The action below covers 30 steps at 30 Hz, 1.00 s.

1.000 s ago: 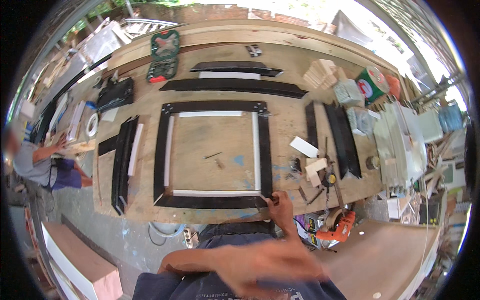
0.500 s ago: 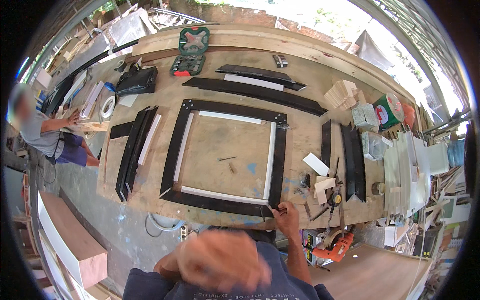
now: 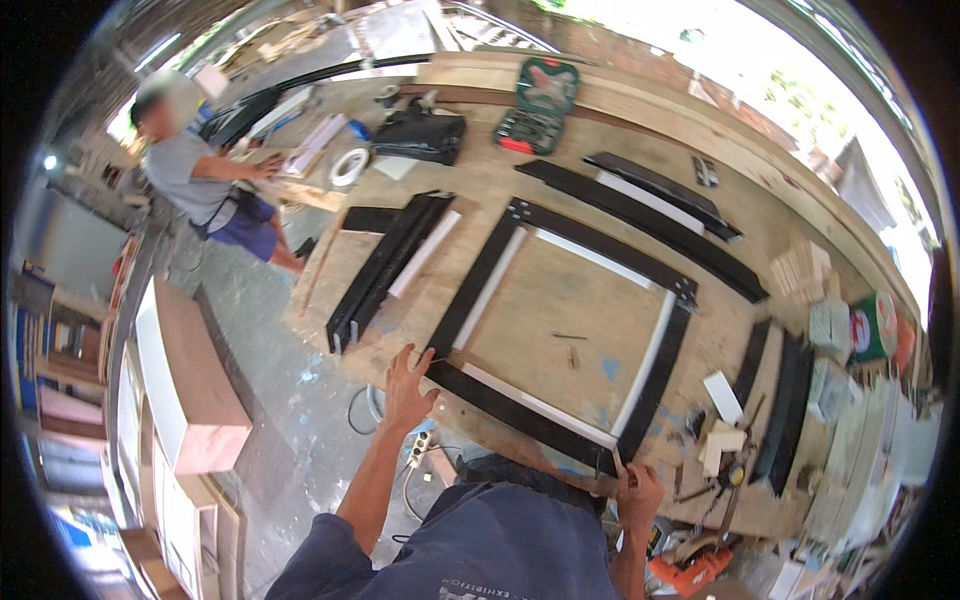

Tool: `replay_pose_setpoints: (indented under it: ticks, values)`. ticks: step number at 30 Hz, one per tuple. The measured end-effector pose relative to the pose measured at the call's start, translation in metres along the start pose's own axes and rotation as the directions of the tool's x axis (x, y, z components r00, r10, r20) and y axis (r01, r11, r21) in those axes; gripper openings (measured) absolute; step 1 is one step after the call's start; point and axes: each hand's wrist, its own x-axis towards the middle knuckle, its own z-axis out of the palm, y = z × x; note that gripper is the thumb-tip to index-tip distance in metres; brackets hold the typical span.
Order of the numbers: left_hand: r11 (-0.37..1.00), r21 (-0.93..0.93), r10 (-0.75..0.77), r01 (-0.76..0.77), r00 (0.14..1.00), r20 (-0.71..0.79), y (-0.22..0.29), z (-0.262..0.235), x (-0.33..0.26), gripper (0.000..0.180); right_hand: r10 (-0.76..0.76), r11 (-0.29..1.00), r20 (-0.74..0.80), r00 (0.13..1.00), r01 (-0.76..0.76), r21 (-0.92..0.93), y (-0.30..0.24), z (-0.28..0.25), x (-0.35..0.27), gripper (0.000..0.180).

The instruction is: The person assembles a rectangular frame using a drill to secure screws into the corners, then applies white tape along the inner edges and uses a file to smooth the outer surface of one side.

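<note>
The black frame [image 3: 472, 285] lay flat on the tabletop [image 3: 520, 302], close to its near edge, and I think it was put there so that the person could reach the near corners without leaning much. The left hand [image 3: 408, 388] was at the near left corner, its fingers spread apart and the fingertips at the edge of the frame, as if to feel it or to keep it steady, and not wrapped around it. The right hand [image 3: 638, 495] was at the near right corner with bent fingers; it is small and partly hidden there, so I cannot tell whether it pinched the frame or only rested against it. White strips [image 3: 590, 258] lay along the inner sides, probably because they fitted the opening. The two far corners carried small metal plates [image 3: 686, 290], which perhaps tied the joints together. Spare black bars [image 3: 390, 270] lay to the left, apart from the frame, which left its sides free for the hands. The green toolbox [image 3: 540, 100] stood unfolded beyond the frame, seemingly so that its contents were easy to see.
</note>
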Motion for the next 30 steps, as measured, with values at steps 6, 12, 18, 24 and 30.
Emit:
replay_pose_setpoints:
  ticks: [6,12,18,24,30]
  values:
    - [0.992,-0.120,0.035,-0.044,0.997,-0.070,-0.015,0.010,-0.007,0.058,-0.100,0.992,-0.017,0.995,0.098,-0.083,0.000,0.004,-0.001,0.008]
    - [0.987,-0.118,0.090,-0.113,0.979,-0.184,-0.027,0.028,-0.016,0.052,-0.165,0.985,-0.023,0.986,0.163,-0.048,0.015,0.005,-0.005,0.012]
    - [0.988,-0.109,0.086,-0.112,0.972,-0.218,-0.024,0.036,-0.018,0.056,-0.089,0.993,0.009,0.996,0.090,-0.071,0.005,0.000,-0.010,0.012]
    - [0.986,-0.099,0.108,-0.132,0.970,-0.220,-0.025,0.031,-0.016,0.057,0.004,0.935,0.036,0.999,0.009,-0.355,-0.012,0.013,-0.010,0.015]
    - [0.985,-0.143,0.076,-0.098,0.985,-0.157,-0.023,0.021,-0.011,0.049,0.071,0.941,0.048,0.996,-0.051,-0.333,-0.017,0.014,-0.008,0.019]
